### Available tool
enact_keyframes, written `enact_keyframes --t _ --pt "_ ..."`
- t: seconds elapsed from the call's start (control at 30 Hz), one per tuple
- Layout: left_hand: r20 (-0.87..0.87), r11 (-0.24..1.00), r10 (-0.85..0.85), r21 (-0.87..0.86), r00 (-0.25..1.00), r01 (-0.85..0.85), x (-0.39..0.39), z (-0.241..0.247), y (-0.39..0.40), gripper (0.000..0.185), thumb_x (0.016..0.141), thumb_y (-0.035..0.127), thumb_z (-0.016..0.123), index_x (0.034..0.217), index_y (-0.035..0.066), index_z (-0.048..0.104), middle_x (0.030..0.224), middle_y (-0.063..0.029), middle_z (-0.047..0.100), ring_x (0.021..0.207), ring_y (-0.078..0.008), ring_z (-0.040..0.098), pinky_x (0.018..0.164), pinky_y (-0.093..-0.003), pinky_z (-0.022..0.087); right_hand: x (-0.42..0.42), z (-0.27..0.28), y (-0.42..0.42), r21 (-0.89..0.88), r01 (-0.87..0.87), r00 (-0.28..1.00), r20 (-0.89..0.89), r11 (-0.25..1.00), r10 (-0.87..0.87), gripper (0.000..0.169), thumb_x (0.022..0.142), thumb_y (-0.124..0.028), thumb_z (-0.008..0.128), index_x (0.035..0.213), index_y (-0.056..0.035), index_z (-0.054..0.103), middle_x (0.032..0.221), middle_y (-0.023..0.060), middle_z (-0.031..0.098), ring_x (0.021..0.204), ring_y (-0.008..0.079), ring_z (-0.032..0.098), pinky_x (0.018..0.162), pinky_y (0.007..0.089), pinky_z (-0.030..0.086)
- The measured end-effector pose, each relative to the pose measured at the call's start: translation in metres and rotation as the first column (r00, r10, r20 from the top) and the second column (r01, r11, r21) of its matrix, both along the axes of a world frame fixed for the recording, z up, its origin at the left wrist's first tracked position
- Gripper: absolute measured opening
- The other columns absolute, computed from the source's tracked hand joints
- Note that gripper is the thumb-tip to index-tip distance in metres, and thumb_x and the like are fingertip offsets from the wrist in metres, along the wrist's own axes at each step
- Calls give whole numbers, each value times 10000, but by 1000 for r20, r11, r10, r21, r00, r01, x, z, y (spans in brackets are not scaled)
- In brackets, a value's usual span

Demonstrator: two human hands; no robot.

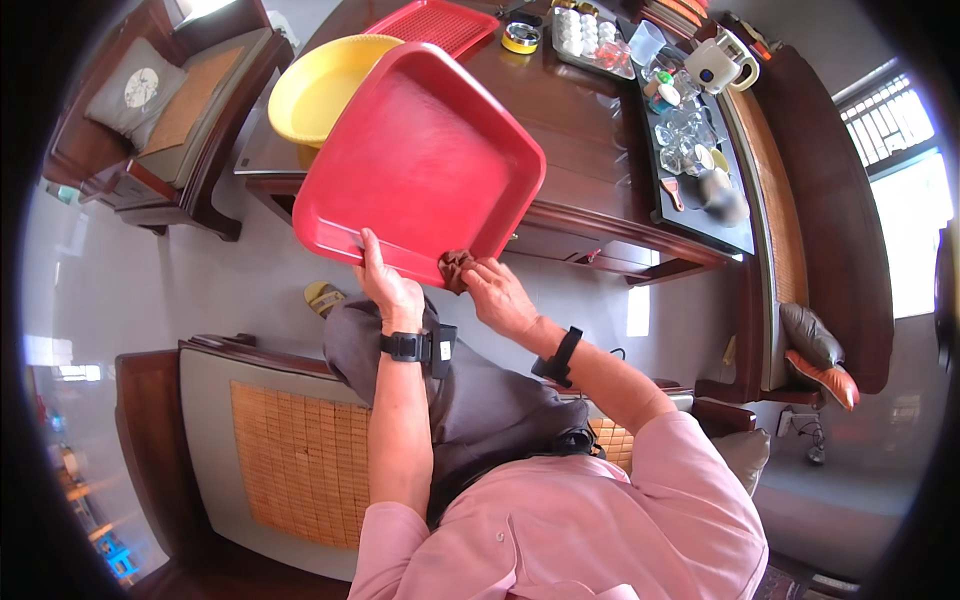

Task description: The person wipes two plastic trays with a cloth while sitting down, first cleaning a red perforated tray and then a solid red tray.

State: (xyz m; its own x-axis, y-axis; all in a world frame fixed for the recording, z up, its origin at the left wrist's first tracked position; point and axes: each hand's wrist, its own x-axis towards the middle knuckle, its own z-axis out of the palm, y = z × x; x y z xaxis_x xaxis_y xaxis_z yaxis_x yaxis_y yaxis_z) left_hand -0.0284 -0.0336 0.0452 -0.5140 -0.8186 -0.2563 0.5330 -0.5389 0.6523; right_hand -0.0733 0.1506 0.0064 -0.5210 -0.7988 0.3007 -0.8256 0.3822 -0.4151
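Note:
A large red plastic tray (420, 157) with raised walls is tilted in front of me, its inside facing up towards me. My left hand (390, 289) grips its near rim at the left, thumb over the wall. At the near right corner, my right hand (499, 292) holds a crumpled brown cloth (454, 270) pressed against the rim. Behind the tray, a yellow plastic basin (319, 86) stands on the dark wooden table (581, 146); the tray covers part of it.
A red perforated basket (442, 26) lies at the table's far side. Near it stand a yellow tin (520, 37) and a metal tray (627, 69) of white cups. Glassware (686, 135) and a kettle (721, 66) occupy the right side. Wooden seats surround the table.

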Motion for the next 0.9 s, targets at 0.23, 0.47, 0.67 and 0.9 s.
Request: enact_keyframes --t 0.23,0.47,0.67,0.9 --pt "-113 999 -15 34 993 19 9 1 -3 635 1001 307 741 1504 49 451 1473 -105 540 1315 -263 546 1119 -484 463 -40 29 -1 -51 93 913 -394 994 -105 233 790 -96 673 1022 -95 693 1199 65 633 1131 240 609 921 409 456" --pt "-118 986 -153 51 981 160 18 13 -6 662 1004 361 716 1509 27 448 1472 -112 554 1328 -278 560 1131 -483 457 -89 26 19 -382 516 838 39 767 -545 161 952 -39 621 1109 -32 656 1584 287 361 1292 489 544 1102 520 465" --pt "-126 955 -297 -45 946 294 22 28 -4 632 977 355 763 1443 19 498 1373 -98 605 1235 -242 613 1059 -442 511 -97 40 47 -356 567 822 175 743 -543 169 948 -77 641 1109 -31 662 1286 202 603 1128 413 626 953 478 519" --pt "-74 793 -530 -398 845 462 35 24 5 820 871 370 863 1500 35 458 1409 -96 590 1283 -260 593 1082 -431 489 -71 10 52 -537 666 743 542 517 -393 196 904 -17 746 1066 -40 638 1006 58 616 921 169 612 855 307 502"
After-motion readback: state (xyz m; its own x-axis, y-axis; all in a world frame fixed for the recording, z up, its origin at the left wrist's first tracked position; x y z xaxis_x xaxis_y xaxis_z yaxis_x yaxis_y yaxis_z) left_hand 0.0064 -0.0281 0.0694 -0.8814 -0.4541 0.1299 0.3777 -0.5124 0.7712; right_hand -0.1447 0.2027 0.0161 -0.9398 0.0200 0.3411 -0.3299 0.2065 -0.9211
